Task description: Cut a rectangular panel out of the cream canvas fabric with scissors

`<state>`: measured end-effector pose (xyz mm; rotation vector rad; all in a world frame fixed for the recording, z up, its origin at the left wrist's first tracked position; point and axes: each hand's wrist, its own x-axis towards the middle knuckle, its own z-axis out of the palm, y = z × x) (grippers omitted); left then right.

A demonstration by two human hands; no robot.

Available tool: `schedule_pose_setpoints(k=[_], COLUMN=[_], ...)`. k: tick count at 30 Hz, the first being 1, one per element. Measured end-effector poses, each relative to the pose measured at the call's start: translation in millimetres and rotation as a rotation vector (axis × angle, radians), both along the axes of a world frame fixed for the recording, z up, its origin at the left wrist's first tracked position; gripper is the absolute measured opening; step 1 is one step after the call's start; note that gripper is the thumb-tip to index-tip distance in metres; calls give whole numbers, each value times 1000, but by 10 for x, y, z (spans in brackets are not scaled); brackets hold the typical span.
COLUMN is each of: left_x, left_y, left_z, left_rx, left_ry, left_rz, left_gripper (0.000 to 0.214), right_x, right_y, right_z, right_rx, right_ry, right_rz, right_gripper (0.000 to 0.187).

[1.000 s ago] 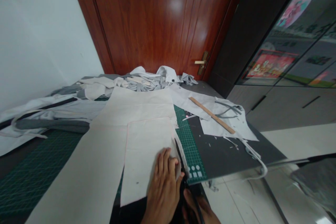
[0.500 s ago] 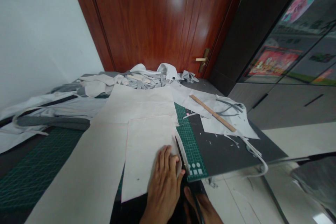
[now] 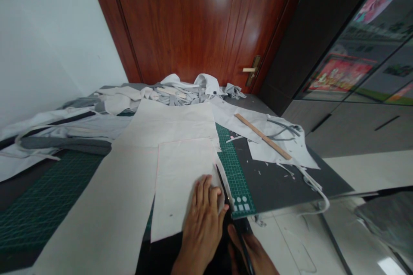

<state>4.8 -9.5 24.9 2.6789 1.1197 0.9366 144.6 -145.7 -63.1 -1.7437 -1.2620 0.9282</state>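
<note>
Our left hand (image 3: 202,221) rests flat on a cream rectangular piece of cloth (image 3: 180,180) edged with a thin red line, fingers close together and gripping nothing. At 4 o'clock from it, our right hand (image 3: 254,251) is wrapped round the handles of a pair of black scissors (image 3: 224,185) — their blades run along the rectangle's 3 o'clock edge; whether they are parted, we cannot tell. The rectangle lies on a larger cream cloth sheet (image 3: 122,189), which spreads towards 10 o'clock. At 1 o'clock we see a green gridded cutting mat (image 3: 234,172) and, farther out, a flat tan wooden strip (image 3: 263,136) — both on the dark grey table (image 3: 274,184). White and grey fabric scraps (image 3: 190,94) heap up at 12 o'clock.
</note>
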Motion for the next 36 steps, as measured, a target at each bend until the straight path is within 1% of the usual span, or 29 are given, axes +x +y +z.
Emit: schedule_pose_setpoints(k=[2, 5, 8, 9, 11, 14, 17, 18, 20, 24, 27, 29, 32, 36], left_x=[1, 4, 7, 8, 10, 14, 18, 18, 18, 14, 13, 15, 21, 28], left_y=[1, 3, -1, -4, -10, -14, -13, -12, -13, -18, -20, -22, -25, -23], left_z=[15, 25, 22, 20, 20, 25, 27, 25, 21, 13, 15, 23, 37, 43], left_rx=[-5, 1, 11, 11, 11, 8, -3, -6, -6, -3, 2, 1, -6, -11], left_ry=[-4, -6, -5, -4, -2, 5, 11, 11, 7, 5, 5, -2, -3, -9], left_rz=[-5, -11, -6, -5, -4, 4, 10, 10, 11, 7, 8, 15, 11, -1], left_gripper=[19, 15, 18, 18, 18, 19, 21, 22, 23, 23, 23, 23, 24, 26], right_x=[72, 178, 200, 181, 115, -7, -81, -89, -83, -35, -39, -79, -151, -161], right_y=[-6, -19, -25, -24, -19, 6, 44, 54, 63, 58, 82, 123, 197, 265], right_z=[-43, -76, -41, -9, 91, 322, 577, 645, 737, 784, 804, 829, 849, 797], right_rx=[-6, -27, -24, -27, -45, -78, -143, -167, -195, -141, -151, -243, -351, -355], right_ry=[-35, -97, -109, -98, -70, -9, 111, 147, 185, 218, 334, 449, 584, 666], right_rz=[47, 134, 199, 195, 127, -28, -90, -96, -103, -130, -232, -297, -329, -322], right_gripper=[36, 46, 54, 54, 50, 44, 56, 60, 61, 51, 48, 54, 68, 80])
